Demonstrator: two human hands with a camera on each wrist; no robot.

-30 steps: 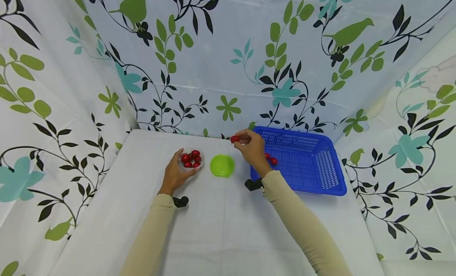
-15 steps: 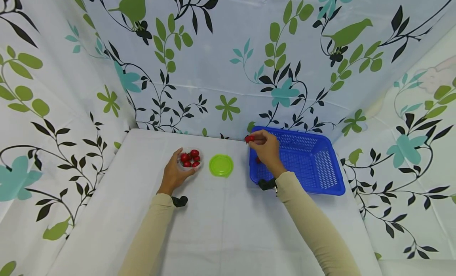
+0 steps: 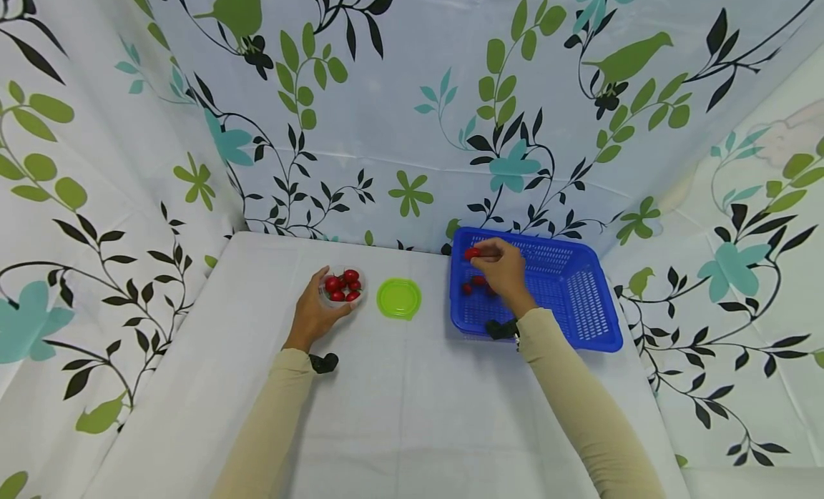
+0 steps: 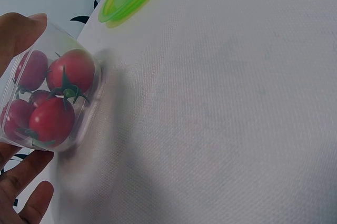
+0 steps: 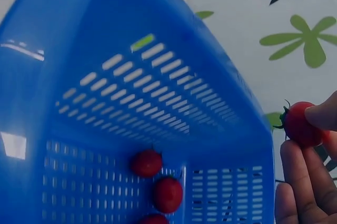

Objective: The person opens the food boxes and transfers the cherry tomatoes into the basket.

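Note:
My left hand (image 3: pixel 314 314) grips a small clear plastic cup (image 4: pixel 84 121) standing on the table. Several red cherry tomatoes (image 4: pixel 52 121) with green stems lie in it. Above the left part of a blue basket (image 3: pixel 547 288), my right hand (image 3: pixel 505 269) pinches one cherry tomato (image 5: pixel 303 124) between thumb and fingers. In the right wrist view, more tomatoes (image 5: pixel 167 195) lie on the basket's floor near a corner; the head view shows them partly behind the hand.
Between the cup and the basket a bright green lid (image 3: pixel 399 299) lies on the white-covered table (image 3: pixel 380 399). A patterned cloth (image 3: pixel 380 113) hangs behind the table and along its sides.
My right hand has moved right with the pinched tomato, from beside the basket's left edge to over the basket. The left hand and cup have stayed in place.

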